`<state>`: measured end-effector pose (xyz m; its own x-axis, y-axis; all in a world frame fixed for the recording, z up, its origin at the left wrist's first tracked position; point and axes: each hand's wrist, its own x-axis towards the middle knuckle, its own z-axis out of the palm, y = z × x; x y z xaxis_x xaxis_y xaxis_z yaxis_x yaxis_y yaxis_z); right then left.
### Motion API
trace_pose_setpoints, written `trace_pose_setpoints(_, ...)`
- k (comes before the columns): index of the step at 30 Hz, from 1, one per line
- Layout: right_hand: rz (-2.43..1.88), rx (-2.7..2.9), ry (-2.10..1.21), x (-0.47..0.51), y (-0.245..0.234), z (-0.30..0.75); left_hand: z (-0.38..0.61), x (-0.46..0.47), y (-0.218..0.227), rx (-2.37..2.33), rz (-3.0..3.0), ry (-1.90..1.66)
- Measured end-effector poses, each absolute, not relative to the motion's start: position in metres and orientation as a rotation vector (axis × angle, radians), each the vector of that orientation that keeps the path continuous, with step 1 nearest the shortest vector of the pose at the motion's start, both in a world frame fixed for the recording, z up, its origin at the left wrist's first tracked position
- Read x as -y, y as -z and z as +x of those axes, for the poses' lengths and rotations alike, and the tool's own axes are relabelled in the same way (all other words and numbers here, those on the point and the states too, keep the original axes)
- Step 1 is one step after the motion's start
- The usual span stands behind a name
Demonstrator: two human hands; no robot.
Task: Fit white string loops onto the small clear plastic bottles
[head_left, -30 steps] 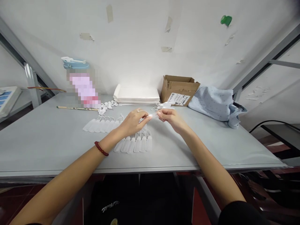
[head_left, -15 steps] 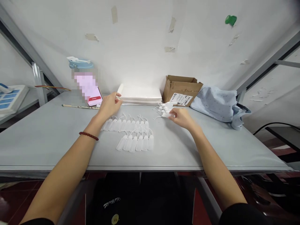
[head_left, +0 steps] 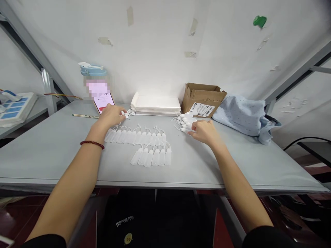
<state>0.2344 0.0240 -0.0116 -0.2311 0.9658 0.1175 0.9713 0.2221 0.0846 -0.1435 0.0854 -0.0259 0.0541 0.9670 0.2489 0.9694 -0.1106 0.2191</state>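
Note:
My left hand is over the back left of the table, in front of the phone. Its finger and thumb look apart, with the tips at some small white round pieces. My right hand has its fingers curled in a pinch on a white plastic tag with a string loop, at the near side of a loose pile of such tags. Between my hands lie two rows of translucent white tags, a longer back row and a shorter front row, their loops pointing away from me.
A stack of white sheets lies against the wall, beside an opened cardboard box. Light blue cloth is bunched at the right. On the left are a propped phone, a thin stick and a blue-lidded container.
My left hand has moved left and slightly down from the sheet stack's corner, uncovering small white pieces. My right hand has shifted slightly right and down, still at the tag pile. The view has shifted a little.

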Motion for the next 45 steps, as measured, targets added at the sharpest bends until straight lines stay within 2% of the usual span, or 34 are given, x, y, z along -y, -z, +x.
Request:
trace_pose_setpoints(6, -1.826, 2.356, 0.111, -0.023, 0.01, 0.232, -0.139, -0.095, 0.035, 2.044, -2.314, 0.387)
trace_pose_setpoints(11, -1.365, 2.29, -0.258, -0.012, 0.007, 0.217, -0.138, -0.098, 0.037, 2.009, -2.32, 0.375)
trace_pose_setpoints(15, -1.138, 2.458, -0.503, 0.008, 0.001, 0.198, -0.125, -0.092, 0.033, 1.958, -2.313, 0.725)
trace_pose_setpoints(20, -1.132, 2.732, -0.28, 0.032, -0.007, 0.182, -0.104, -0.079, 0.019, 1.938, -2.196, 1.179)
trace_pose_setpoints(24, -1.182, 2.909, -0.111, 0.04, -0.006, 0.177, -0.094, -0.073, 0.015, 1.966, -2.068, 1.367)
trace_pose_setpoints(31, -1.215, 3.005, -0.071, 0.041, 0.003, 0.171, -0.086, -0.071, 0.014, 2.007, -1.938, 1.745)
trace_pose_setpoints(36, -1.274, 2.919, -0.298, 0.038, -0.007, 0.179, -0.072, -0.068, 0.011, 2.065, -1.849, 2.282)
trace_pose_setpoints(40, -1.375, 2.623, -0.519, 0.031, -0.016, 0.193, -0.064, -0.067, 0.008, 2.1, -1.701, 2.718)
trace_pose_setpoints(45, -1.313, 2.34, -0.648, 0.021, -0.006, 0.198, -0.053, -0.057, 0.003, 2.028, -1.776, 3.061)
